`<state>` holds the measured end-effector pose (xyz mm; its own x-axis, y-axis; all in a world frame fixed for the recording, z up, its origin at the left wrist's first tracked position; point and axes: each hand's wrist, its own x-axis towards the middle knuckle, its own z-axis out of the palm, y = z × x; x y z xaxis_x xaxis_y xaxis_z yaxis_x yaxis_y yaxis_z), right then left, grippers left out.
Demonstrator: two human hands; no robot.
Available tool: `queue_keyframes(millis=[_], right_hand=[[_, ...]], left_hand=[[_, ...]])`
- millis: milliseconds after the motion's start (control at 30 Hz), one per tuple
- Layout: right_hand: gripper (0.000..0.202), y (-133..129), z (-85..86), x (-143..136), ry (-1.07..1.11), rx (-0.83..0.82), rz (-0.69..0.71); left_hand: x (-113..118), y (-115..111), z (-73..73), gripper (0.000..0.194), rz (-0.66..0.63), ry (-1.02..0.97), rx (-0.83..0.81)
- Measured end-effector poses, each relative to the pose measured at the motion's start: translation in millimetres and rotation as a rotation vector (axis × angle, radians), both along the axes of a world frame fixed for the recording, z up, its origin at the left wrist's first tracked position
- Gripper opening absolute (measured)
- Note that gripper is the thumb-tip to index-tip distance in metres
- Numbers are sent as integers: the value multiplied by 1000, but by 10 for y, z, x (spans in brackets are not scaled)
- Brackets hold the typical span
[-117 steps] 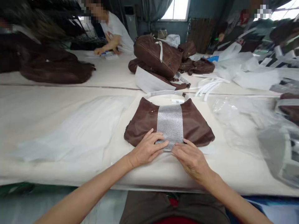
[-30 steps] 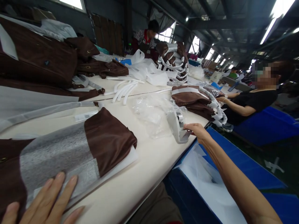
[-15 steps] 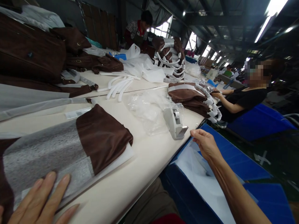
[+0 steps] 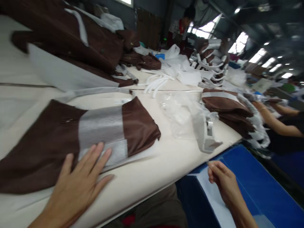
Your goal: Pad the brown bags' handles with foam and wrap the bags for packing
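Note:
A brown leather-like bag (image 4: 140, 126) lies flat on the table, a band of whitish foam wrap (image 4: 102, 122) around its middle. My left hand (image 4: 80, 177) rests on the wrap's lower part, fingers spread. Off the table's front edge, my right hand (image 4: 223, 180) is closed in a pinch; whatever is between its fingertips is too small to make out. Just beyond that hand stands a grey tape dispenser (image 4: 204, 136), apart from it. White sheet material shows under the bag.
Below the right hand is a blue bin (image 4: 258, 180) with white sheets inside. Clear plastic (image 4: 178, 117), white tubes (image 4: 156, 82) and stacked brown bags (image 4: 95, 47) lie on the table (image 4: 142, 171). A co-worker's arm (image 4: 275, 120) reaches towards wrapped bags (image 4: 225, 104) at right.
The view has swung left, so things appear further right. My left hand still lies on the wrapped bag. My right hand stays pinched, now a little lower relative to the tape dispenser.

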<state>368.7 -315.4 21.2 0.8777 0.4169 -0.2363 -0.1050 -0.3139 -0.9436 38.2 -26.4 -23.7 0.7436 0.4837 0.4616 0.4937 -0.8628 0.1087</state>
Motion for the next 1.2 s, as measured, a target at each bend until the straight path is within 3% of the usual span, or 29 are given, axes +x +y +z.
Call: queue_keyframes(millis=[100, 167, 233, 300, 367, 500, 600, 733, 933, 1000, 1067, 1200], right_hand=[[35, 202, 433, -249, -124, -199, 663], [33, 520, 766, -436, -176, -251, 1125], [27, 953, 998, -629, -202, -204, 1581], [20, 1453, 1073, -788, -258, -116, 1890], [16, 1962, 1030, -892, -421, -148, 2037], [18, 2790, 922, -1007, -874, -389, 2091], [20, 3138, 947, -1099, -1122, -544, 2084], [20, 3313, 968, -1240, -1314, -686, 2074], [18, 3398, 846, -1390, -1477, -787, 2061], [17, 3435, 843, -1338, -1527, -791, 1963], [27, 3413, 873, -1231, -1583, -755, 1779], [31, 2983, 828, -1074, -1641, -445, 1319]], left_hand=[[-35, -16, 20, 62, -1, 120, 104], [-55, -21, 36, 62, 7, 166, 119], [-62, -42, 61, 60, 23, 182, 101], [-57, -70, 85, 60, 38, 163, 62], [-51, -93, 92, 61, 50, 140, 18], [-57, -100, 55, 64, 53, 122, 1], [-68, -96, 25, 64, 55, 113, 21], [-68, -102, 22, 62, 52, 82, 29], [-61, -102, 17, 61, 48, 64, 29], [-63, -99, 8, 62, 50, 71, 19], [-66, -100, -1, 62, 54, 79, 14], [-64, -114, -5, 62, 58, 79, 32]])
